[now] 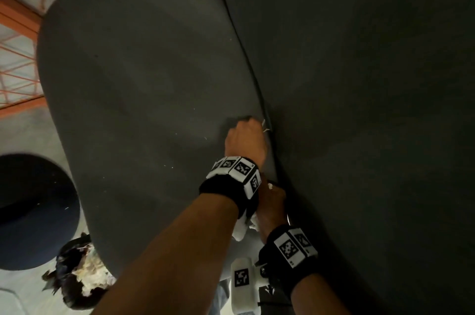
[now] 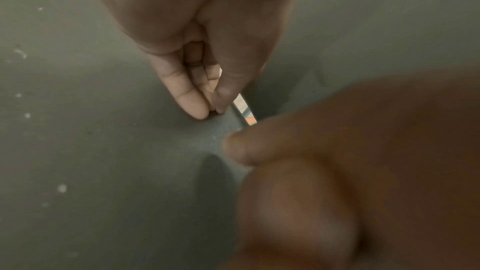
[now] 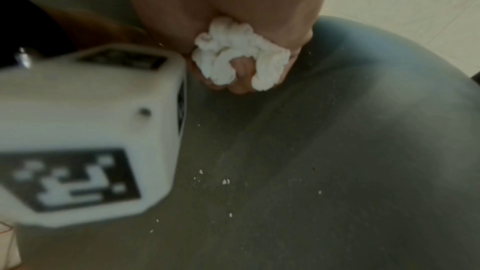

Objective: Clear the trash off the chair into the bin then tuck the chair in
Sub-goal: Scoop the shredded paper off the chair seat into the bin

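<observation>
Step in hand: clearing trash from the chair; tuck-in not yet begun. Nearest, the right hand [image 1: 272,208] sits at the near end of the crease between seat [image 1: 144,78] and backrest [image 1: 372,83], fingers curled tight round a wad of white tissue [image 3: 240,52] that bulges out between them; the wad is clear of the seat, held in the fist. Just beyond it, along the same crease, the left hand [image 1: 245,138] has fingertips [image 2: 193,108] and thumb drawn together, narrow, pressing into the seat fabric at the back edge; whether a scrap is caught between them I cannot tell; a thin pale shred [image 1: 264,126] shows just beside the knuckles at the crease. Small white crumbs [image 3: 226,181] lie scattered over the seat, mostly toward its right side and near edge. Off the seat's near left corner, on the floor, a dark bag [image 1: 77,278] with crumpled paper in it, judged to be the bin; beside it a round dark stool [image 1: 33,212]. Next move, as judged: lift the pinched shred free of the crease, carry both handfuls over the seat's left edge to the bag and let go; crumbs need a sweep, being too fine to pinch.
</observation>
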`<state>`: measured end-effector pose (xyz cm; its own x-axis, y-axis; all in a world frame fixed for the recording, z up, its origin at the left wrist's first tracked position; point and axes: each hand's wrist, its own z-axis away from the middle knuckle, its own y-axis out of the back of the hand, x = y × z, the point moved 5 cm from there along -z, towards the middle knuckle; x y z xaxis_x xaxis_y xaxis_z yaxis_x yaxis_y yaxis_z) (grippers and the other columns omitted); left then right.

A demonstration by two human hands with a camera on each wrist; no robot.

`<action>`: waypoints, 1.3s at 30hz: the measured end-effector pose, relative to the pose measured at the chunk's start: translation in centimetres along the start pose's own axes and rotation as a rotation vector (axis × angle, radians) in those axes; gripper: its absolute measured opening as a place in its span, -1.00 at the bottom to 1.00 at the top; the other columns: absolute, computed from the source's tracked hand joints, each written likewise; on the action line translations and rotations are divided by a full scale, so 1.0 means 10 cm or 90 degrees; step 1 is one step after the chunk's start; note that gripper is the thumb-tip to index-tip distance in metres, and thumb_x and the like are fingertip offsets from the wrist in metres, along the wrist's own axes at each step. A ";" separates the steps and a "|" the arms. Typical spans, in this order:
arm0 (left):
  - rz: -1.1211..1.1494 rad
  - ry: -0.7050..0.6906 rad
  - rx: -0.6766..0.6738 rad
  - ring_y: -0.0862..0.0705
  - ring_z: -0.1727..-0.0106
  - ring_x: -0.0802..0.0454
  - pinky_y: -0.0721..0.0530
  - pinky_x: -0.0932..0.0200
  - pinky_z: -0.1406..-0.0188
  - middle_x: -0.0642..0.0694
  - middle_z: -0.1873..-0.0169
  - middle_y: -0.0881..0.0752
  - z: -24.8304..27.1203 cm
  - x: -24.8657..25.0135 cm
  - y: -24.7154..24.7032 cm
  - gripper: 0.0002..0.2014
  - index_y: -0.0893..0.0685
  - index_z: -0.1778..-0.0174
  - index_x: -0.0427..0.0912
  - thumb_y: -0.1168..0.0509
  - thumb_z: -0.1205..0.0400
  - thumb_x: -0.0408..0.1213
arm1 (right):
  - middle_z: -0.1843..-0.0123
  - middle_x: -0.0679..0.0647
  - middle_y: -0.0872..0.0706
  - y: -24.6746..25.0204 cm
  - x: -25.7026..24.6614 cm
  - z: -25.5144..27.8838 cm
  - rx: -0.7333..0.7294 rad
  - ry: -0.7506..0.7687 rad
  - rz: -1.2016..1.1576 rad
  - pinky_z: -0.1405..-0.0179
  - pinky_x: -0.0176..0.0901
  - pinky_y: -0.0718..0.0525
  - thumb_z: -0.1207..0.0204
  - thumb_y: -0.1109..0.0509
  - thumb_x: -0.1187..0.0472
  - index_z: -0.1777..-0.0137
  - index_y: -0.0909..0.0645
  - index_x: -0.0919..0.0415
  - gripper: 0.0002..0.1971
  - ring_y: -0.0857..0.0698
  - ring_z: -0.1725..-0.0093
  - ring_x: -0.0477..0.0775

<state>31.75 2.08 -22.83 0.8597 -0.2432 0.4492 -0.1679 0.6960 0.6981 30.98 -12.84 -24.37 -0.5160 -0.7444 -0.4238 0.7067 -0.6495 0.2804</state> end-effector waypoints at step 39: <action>0.340 0.170 0.013 -0.78 0.14 -0.01 -0.75 -0.01 0.06 -0.04 0.19 -0.82 2.89 -2.07 0.76 -0.67 -0.69 0.02 -0.01 -0.61 -0.37 -0.10 | 0.38 0.11 -0.65 -1.70 0.86 1.48 -0.558 -0.166 0.165 0.37 -0.17 -0.53 -0.56 -0.38 -0.08 0.29 -0.66 0.13 -0.68 -0.65 0.37 -0.02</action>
<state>-1.27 -7.12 -10.66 0.7451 0.3164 0.5872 -0.6168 0.6618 0.4261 7.32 -10.49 -20.02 -0.3090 -0.9289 -0.2039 0.8715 -0.1907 -0.4518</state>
